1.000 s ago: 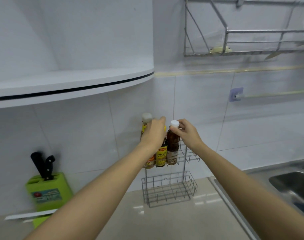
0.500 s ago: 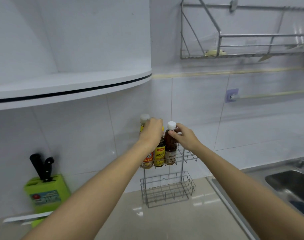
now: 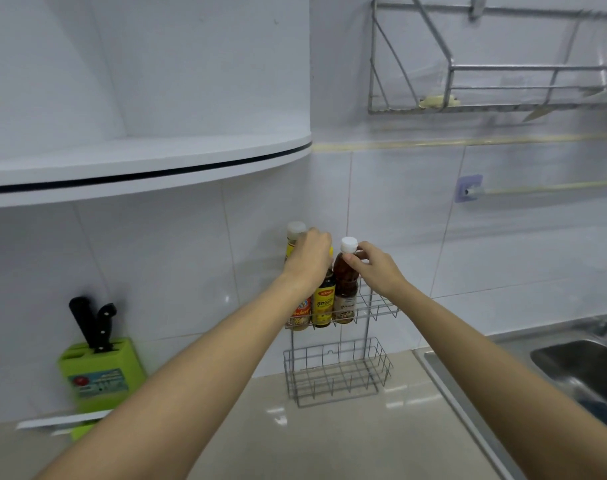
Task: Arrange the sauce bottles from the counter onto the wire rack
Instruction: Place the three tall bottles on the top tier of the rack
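Both arms outstretched, left hand (image 3: 310,259) and right hand (image 3: 376,268) curled.

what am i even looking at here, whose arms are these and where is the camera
The camera is worn on a person's head and looks forward and down, so the two bare arms reaching in from the bottom are that person's own. There is no robot.

They stand at a kitchen counter. Against the tiled wall is a two-tier wire rack. Its upper tier holds three sauce bottles in a row; the lower tier looks empty.

The left hand covers the top of the middle bottle, which has a yellow label. The right hand pinches the neck of the brown bottle, just under its white cap. The third bottle stands leftmost, partly hidden behind the left hand.

Left on the counter is a green knife block; a steel sink is at right.
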A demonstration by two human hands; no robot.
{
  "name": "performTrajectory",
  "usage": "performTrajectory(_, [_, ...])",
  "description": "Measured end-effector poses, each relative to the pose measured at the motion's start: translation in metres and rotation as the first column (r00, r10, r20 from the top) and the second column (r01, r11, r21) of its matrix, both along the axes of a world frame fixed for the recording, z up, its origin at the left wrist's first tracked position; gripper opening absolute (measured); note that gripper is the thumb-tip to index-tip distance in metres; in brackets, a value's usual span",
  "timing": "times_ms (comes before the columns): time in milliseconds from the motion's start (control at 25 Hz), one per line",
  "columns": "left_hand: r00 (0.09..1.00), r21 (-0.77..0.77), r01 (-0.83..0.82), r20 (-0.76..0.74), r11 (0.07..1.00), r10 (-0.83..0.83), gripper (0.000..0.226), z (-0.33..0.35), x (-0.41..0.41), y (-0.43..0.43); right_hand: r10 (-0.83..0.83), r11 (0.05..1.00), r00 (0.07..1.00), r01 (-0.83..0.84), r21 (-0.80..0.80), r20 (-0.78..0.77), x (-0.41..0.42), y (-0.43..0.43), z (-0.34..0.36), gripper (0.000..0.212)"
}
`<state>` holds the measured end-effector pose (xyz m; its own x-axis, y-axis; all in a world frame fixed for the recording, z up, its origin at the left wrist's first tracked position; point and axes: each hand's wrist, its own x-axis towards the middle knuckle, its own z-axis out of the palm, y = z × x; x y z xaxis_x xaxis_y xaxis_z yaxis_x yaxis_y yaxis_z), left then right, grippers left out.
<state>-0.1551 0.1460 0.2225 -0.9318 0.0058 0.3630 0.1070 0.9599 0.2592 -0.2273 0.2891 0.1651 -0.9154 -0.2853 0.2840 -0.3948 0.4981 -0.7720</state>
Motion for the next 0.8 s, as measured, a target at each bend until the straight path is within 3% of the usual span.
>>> performTrajectory(160, [0.994,0.027,0.042,-0.101,0.999,-0.039,0.013,0.000,0.022,-0.006,-0.114,0.989,0.987,0.123,0.076,-0.115,0.024,0.008,0.007,0.046])
performTrajectory(280, [0.992,0.068,0.063,-0.113,0.996,-0.055,0.014,-0.010,0.055,-0.015,-0.193,0.974,0.942,0.217,0.061,-0.274,0.053,0.013,0.012,0.034])
performTrajectory(440, [0.984,0.096,0.116,0.125,0.989,-0.128,0.013,-0.046,0.115,-0.038,-0.056,0.992,0.937,0.093,0.090,-0.343,0.106,-0.007,-0.009,0.009])
performTrajectory(560, [0.949,0.055,0.154,0.271,0.987,-0.163,0.016,-0.077,0.160,-0.064,0.184,0.967,0.947,-0.126,0.222,-0.263,0.147,-0.034,-0.036,0.007])
performTrajectory(640, [0.939,0.053,0.101,0.326,0.993,-0.113,0.017,-0.098,0.196,-0.093,0.348,0.892,0.930,-0.289,0.347,-0.121,0.179,-0.061,-0.061,0.011])
performTrajectory(800, [0.947,0.208,-0.076,0.320,0.975,0.006,0.015,-0.129,0.252,-0.148,0.512,0.748,0.856,-0.482,0.456,0.066,0.225,-0.102,-0.090,0.014])
